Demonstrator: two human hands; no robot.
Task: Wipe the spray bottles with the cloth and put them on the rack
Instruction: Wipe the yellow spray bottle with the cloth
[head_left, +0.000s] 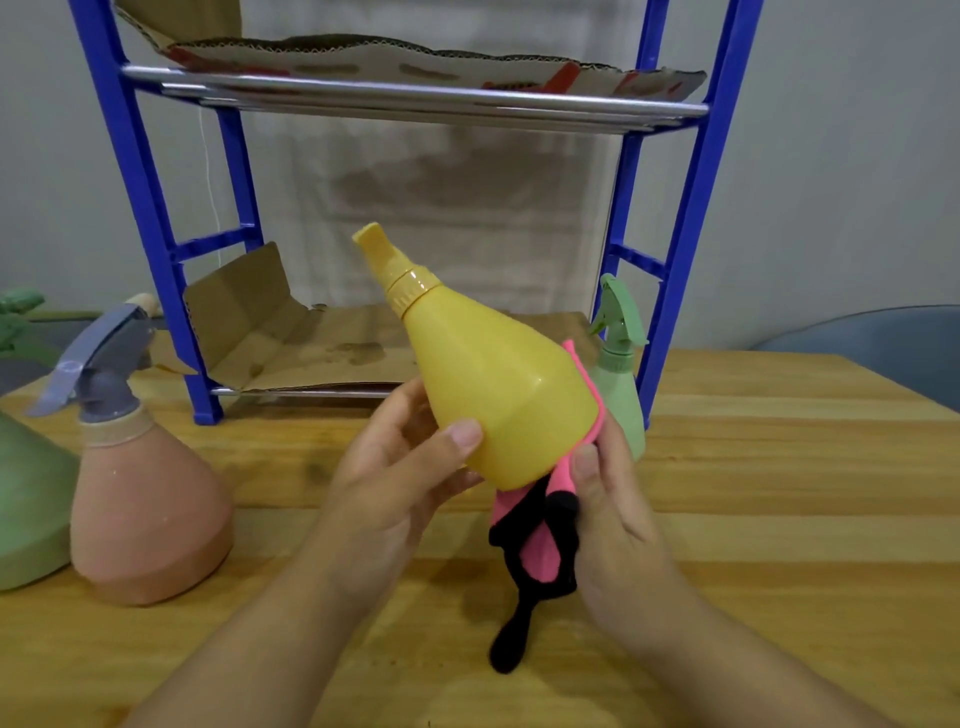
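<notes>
Head view: four spray bottles, the yellow bottle (498, 384) in both hands.

A: The light is soft and even, rather dim, with a greenish-grey tone on the wall (831, 182).

B: Yes. The yellow bottle (498, 384) shows only a weak highlight on its side, and the chrome rails (415, 96) carry thin bright streaks (no harsh glare anywhere).

A: Shadows are faint; a soft one lies on the wooden surface (779, 493) under the cloth (535, 551).

B: The blue rack posts (140, 182) bend outward from wide-angle distortion, and the whole picture looks slightly blurred, more at the left edge.
</notes>
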